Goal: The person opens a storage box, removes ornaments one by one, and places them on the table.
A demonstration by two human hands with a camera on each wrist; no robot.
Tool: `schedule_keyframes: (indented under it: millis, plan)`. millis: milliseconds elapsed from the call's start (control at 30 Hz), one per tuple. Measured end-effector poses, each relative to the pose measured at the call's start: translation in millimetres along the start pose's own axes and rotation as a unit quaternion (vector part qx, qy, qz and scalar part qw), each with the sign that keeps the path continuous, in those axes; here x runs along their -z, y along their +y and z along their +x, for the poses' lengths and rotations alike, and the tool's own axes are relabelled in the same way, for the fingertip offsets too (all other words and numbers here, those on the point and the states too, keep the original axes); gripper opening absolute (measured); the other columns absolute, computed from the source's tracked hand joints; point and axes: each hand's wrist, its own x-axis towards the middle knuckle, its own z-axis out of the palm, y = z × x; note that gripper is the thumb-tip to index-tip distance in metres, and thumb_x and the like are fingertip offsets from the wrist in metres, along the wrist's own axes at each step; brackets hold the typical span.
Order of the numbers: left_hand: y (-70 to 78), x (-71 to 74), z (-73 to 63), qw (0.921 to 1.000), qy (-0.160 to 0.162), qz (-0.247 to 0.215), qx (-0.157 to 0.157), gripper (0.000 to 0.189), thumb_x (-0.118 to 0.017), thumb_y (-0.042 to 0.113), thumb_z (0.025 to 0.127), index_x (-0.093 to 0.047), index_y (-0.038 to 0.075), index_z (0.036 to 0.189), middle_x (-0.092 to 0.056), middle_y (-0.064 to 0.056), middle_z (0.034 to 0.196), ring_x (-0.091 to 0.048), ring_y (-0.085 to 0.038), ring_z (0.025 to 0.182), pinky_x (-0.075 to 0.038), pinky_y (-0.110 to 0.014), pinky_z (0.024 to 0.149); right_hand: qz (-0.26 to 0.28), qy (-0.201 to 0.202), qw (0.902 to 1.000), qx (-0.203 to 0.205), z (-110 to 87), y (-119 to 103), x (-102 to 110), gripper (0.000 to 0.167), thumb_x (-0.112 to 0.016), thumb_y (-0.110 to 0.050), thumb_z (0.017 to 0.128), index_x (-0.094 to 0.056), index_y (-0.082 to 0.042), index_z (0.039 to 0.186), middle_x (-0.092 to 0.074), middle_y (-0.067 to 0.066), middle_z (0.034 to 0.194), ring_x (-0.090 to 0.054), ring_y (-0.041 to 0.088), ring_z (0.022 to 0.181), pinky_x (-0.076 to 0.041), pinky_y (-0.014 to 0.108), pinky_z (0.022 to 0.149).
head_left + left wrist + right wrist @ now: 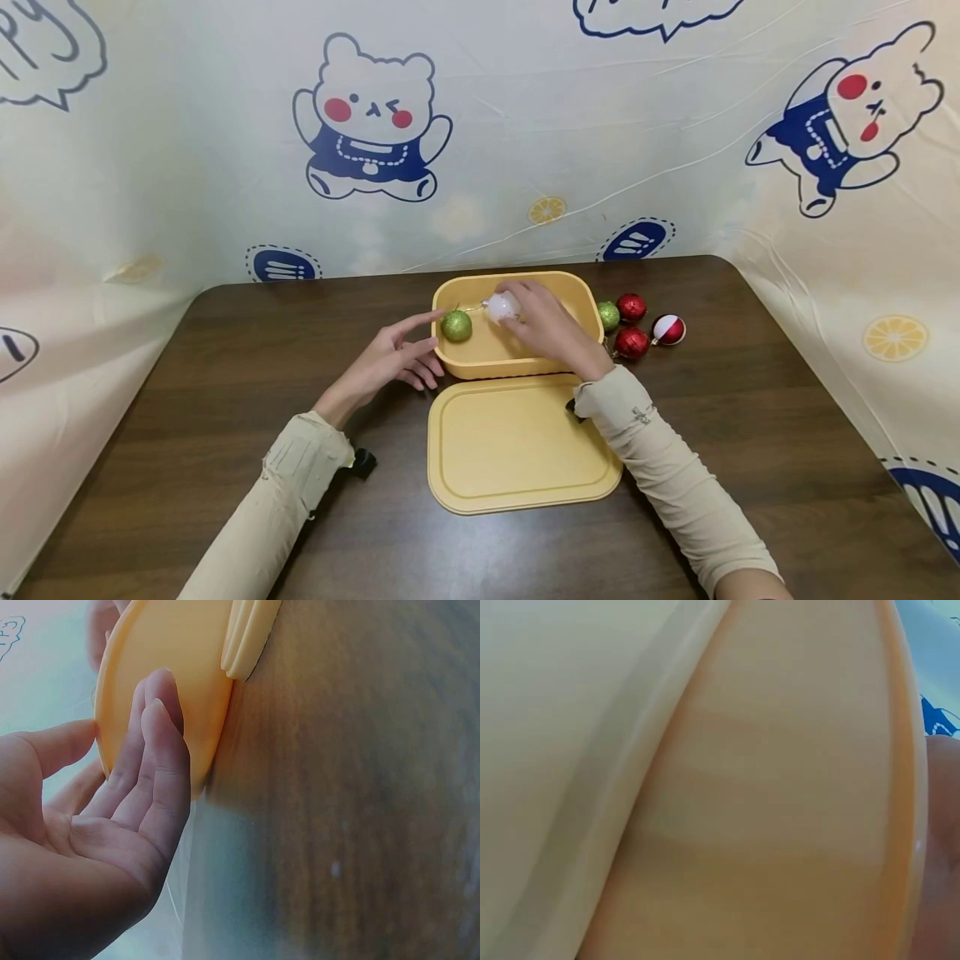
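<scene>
My right hand [551, 325] reaches into a yellow rectangular box [502, 369] and pinches a white Christmas ball ornament [501, 307] above the box floor. At the box's left end lies a glittery green ball ornament [456, 326]. My left hand [392, 357] is at the left end of the box, its fingers extended and touching the rim. In the left wrist view its fingers [166, 761] lie along the box wall [180, 645]. The right wrist view shows the box's outer wall [780, 772] and only a sliver of the hand; the ornament is hidden there.
A flat yellow lid [521, 450] lies just in front of the box. Right of the box are a green ball [608, 316], two red balls [632, 308] and a red-and-white ball [668, 330]. A printed cloth hangs behind the dark wooden table [247, 358].
</scene>
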Motion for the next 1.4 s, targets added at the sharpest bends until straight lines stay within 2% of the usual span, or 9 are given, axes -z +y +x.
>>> schedule_keyframes:
  millis: [333, 600, 1100, 1400]
  plan:
    - [-0.6, 0.7, 0.4, 1.0000, 0.001, 0.001, 0.003, 0.053, -0.057, 0.030, 0.103, -0.039, 0.027, 0.153, -0.071, -0.024, 0.088, -0.072, -0.031, 0.071, -0.061, -0.044, 0.063, 0.012, 0.021, 0.9995, 0.021, -7.2, -6, 9, 0.043, -0.071, -0.015, 0.093, -0.058, -0.005, 0.133, -0.057, 0.015, 0.135, -0.054, 0.030, 0.123, -0.048, 0.046, 0.101]
    - [-1.1, 1.5, 0.1, 1.0000, 0.000, 0.001, -0.002, 0.054, -0.057, 0.029, 0.103, -0.039, 0.026, 0.153, -0.071, -0.024, 0.088, -0.072, -0.032, 0.071, -0.061, -0.045, 0.063, 0.017, 0.040, 0.9983, 0.038, -19.9, -2, 17, 0.042, -0.071, -0.015, 0.093, -0.059, -0.004, 0.132, -0.057, 0.014, 0.135, -0.054, 0.031, 0.123, -0.046, 0.048, 0.102]
    - [-1.6, 0.8, 0.4, 1.0000, -0.003, -0.002, -0.003, 0.054, -0.057, 0.028, 0.103, -0.039, 0.025, 0.154, -0.071, -0.024, 0.088, -0.072, -0.031, 0.070, -0.061, -0.043, 0.062, -0.006, 0.040, 0.9990, 0.019, -40.9, 1, 34, 0.044, -0.072, -0.018, 0.093, -0.058, -0.008, 0.134, -0.057, 0.012, 0.135, -0.051, 0.028, 0.125, -0.045, 0.047, 0.106]
    - [0.1, 0.3, -0.6, 1.0000, -0.003, -0.003, -0.005, 0.054, -0.056, 0.027, 0.104, -0.038, 0.024, 0.154, -0.071, -0.024, 0.087, -0.071, -0.033, 0.070, -0.061, -0.046, 0.063, 0.006, 0.044, 0.9990, 0.006, -50.2, 2, 40, 0.049, -0.069, -0.023, 0.096, -0.052, -0.010, 0.140, -0.053, 0.009, 0.140, -0.050, 0.025, 0.125, -0.049, 0.045, 0.102]
